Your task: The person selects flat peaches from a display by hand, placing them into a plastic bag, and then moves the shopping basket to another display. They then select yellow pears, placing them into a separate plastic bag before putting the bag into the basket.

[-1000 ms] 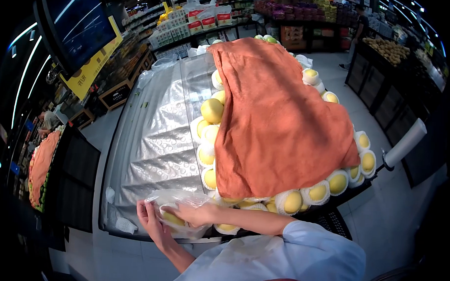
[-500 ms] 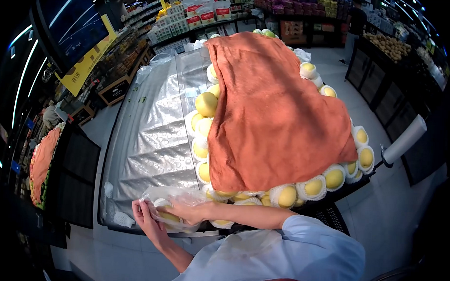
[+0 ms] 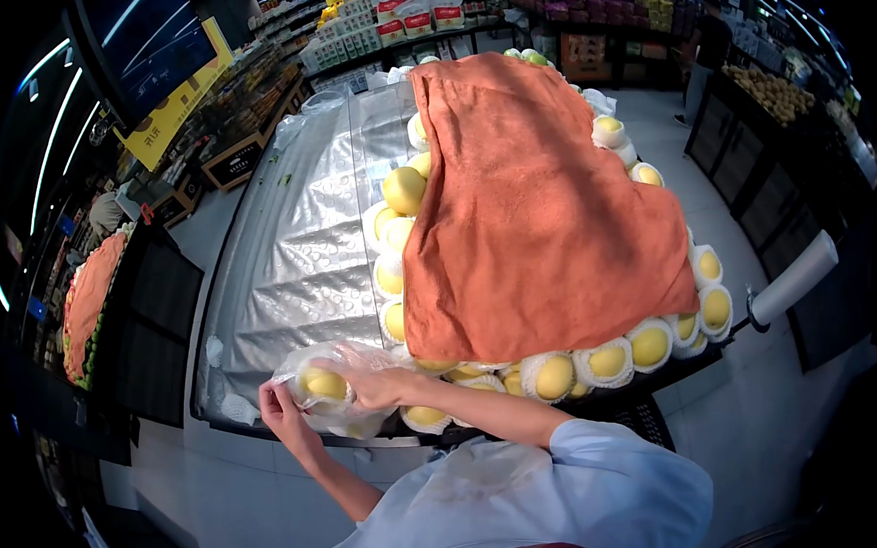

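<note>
A clear plastic bag (image 3: 358, 351) sits at the front edge of the display stand, with a yellow melon (image 3: 325, 383) in its mouth. My right hand (image 3: 375, 386) reaches in from the right and grips that melon, its fingertips partly hidden by the film. At the left, my left hand (image 3: 281, 410) pinches the rim of the bag between closed fingers. Another pale yellow shape shows low in the bag, blurred by the plastic. Beside my right forearm lies a melon in a white foam net (image 3: 426, 416).
An orange cloth (image 3: 547, 220) covers a heap of netted yellow melons (image 3: 606, 361) on the right. Silver padded lining (image 3: 295, 240) covers the stand's left side. A roll of plastic bags (image 3: 796, 277) juts out at right. A person (image 3: 707, 51) stands far back.
The melon in the bag has come up and turned, showing more yellow. My right hand has risen slightly with it. My left hand stays on the bag's rim.
</note>
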Demonstrator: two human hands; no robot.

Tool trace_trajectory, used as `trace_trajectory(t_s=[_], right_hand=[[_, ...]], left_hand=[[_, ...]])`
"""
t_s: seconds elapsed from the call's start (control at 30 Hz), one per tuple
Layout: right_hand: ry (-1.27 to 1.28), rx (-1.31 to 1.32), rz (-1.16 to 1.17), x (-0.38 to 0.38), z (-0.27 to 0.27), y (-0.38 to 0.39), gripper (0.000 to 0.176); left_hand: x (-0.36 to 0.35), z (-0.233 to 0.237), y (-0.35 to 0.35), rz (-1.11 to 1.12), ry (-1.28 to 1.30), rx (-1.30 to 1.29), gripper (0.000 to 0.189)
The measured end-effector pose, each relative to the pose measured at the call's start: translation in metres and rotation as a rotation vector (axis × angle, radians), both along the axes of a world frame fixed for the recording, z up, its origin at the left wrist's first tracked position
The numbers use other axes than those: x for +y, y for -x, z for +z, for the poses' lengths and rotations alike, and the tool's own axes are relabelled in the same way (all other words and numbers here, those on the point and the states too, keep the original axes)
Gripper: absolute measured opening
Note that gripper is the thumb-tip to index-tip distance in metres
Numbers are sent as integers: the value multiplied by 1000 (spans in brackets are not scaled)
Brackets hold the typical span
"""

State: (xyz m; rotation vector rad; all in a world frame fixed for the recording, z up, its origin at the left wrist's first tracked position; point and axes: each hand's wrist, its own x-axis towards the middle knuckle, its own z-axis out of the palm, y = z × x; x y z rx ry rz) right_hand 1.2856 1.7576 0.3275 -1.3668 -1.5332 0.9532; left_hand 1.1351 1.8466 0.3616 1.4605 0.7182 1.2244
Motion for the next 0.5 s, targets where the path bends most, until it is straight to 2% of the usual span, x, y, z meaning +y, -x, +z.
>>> trace_trajectory(t_s=[0.13,0.2,0.23,0.3,0.33,0.4,0.43,0.5], right_hand=[[29,-18,-87,-9,5,2,88],[-272,-473,-388,-10,-1,6,86],[-274,-476,-392,-7,-4,4,86],[-48,-220,-219,-2,1,-1,86],[-54,-224,-225,3,-3,-3,86],[-339,-189,-362,13,-11,-5,88],[-338,-192,-371,15,-16,-4,88],[-217,-30,-432,14,-13,-3,89]], left_hand=[[3,0,-9,6,-29,32,17],[7,2,-11,-6,-35,45,17],[10,2,-10,-45,-25,67,18],[21,-1,-6,-87,-20,86,20],[28,-5,-4,-118,13,119,19],[37,-3,-2,-190,78,157,18],[39,-2,-4,-199,77,156,18],[39,0,-15,-242,113,176,18]])
